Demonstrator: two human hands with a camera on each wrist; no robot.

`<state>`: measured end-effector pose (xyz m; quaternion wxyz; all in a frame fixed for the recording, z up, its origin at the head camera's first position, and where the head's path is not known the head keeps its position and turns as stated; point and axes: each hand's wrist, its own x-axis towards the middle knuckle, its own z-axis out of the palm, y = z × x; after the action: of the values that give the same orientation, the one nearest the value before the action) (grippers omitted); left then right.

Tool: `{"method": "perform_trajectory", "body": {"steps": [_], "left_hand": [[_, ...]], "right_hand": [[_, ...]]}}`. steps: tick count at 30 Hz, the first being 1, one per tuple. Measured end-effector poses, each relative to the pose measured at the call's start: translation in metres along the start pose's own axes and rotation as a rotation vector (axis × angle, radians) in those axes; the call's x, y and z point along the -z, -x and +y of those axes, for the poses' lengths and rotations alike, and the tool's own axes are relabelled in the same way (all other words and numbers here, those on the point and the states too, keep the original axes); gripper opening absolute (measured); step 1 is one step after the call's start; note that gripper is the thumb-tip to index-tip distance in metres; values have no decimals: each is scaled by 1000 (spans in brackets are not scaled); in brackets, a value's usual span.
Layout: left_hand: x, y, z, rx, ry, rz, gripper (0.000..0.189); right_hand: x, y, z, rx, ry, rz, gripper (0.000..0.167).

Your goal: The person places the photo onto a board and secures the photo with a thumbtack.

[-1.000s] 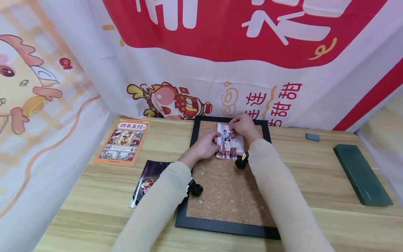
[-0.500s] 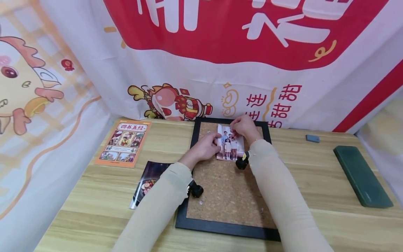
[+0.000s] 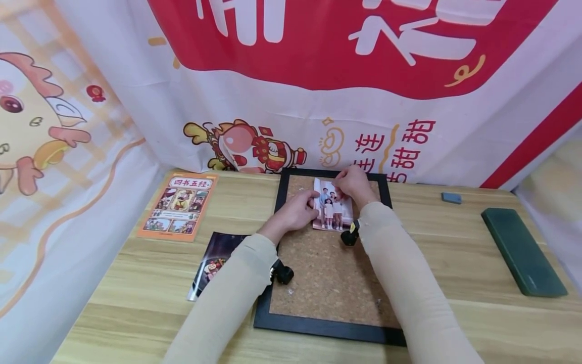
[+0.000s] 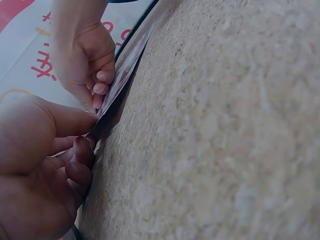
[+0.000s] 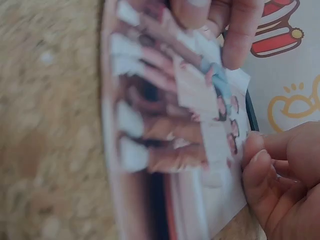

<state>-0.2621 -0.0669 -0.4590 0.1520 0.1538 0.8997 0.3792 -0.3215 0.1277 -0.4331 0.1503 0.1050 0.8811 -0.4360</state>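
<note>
A glossy photo of a group of people (image 3: 328,215) is held over the upper part of a black-framed cork board (image 3: 318,273). My left hand (image 3: 297,210) pinches the photo's left edge between thumb and fingers. At its top right, my right hand (image 3: 354,183) has curled fingers, with thumb and fingertip together at the upper edge in the right wrist view; I cannot tell if something small sits between them. Seen from the left wrist, the photo (image 4: 125,72) tilts up from the cork (image 4: 210,125), leaving a shadowed gap.
Left of the board lie an orange comic-style booklet (image 3: 177,206) and a dark glossy print (image 3: 218,260), the latter partly under the left sleeve. To the right are a small blue block (image 3: 451,197) and a long green case (image 3: 523,253). A printed cloth (image 3: 273,121) hangs behind the table.
My right hand's fingertips have shifted slightly to the right along the photo's top, showing a little more of the picture. My left hand keeps its grip in the same place.
</note>
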Motion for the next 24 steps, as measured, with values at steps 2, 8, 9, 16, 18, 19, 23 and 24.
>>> {"method": "perform_trajectory", "body": {"steps": [2,8,9,16,18,19,23,24], "left_hand": [[-3,-5,-6,2,-8,4,53],[-3,-3,-6,13,-20,15,52],[-4,-3,-6,22,-24,16,52],[-6,-4,-5,27,-25,43,53],[-4,-1,-1,33,-12,41,53],[-2,2,3,41,3,36,54],[5,14,17,67,75,32,53],[6,18,21,76,93,32,53]], "right_hand": [[0,1,2,8,14,9,10],[-3,3,14,74,51,39,13],[-3,4,16,83,44,38,14],[5,19,22,133,-5,-16,18],[7,24,24,158,-5,-36,19],[9,27,25,171,1,-43,19],[14,36,30,227,11,-62,21],[15,38,31,240,10,-67,20]]}}
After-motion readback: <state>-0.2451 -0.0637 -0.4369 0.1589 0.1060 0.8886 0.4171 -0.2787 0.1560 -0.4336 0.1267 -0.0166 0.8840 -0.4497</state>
